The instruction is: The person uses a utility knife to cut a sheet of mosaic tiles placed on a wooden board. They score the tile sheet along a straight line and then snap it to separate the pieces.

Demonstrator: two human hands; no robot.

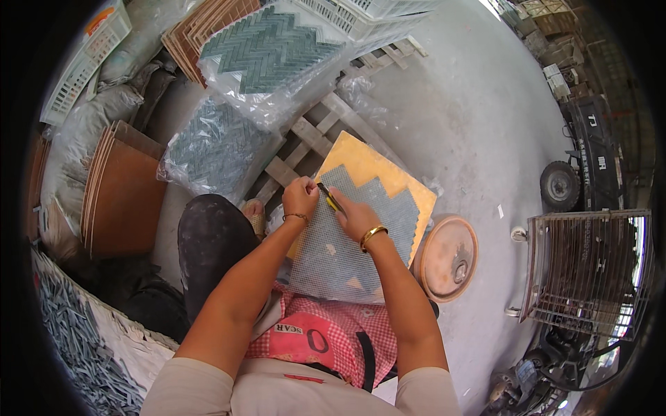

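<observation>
Two hands meet over a sheet of grey mesh-backed mosaic [340,243] that lies on a yellow board [361,166] across the person's lap, near the middle of the scene. The right hand [355,218] has its fingers closed round a small yellow-and-black utility knife [329,197], blade end pointing far-left toward the sheet's zigzag upper edge. The left hand [300,197] has its fingers curled down, pinching the mesh right beside the blade — whether they grip or only press cannot be told.

The step in hand looks like trimming the mesh backing along the herringbone edge. The next move would call for a steady draw of the blade while the left fingers keep the mesh taut and clear of the cut.

Bagged herringbone mosaic sheets [267,48] lie far-left on a wooden pallet [312,135]; a round lid [447,256] sits just right of the board.
</observation>
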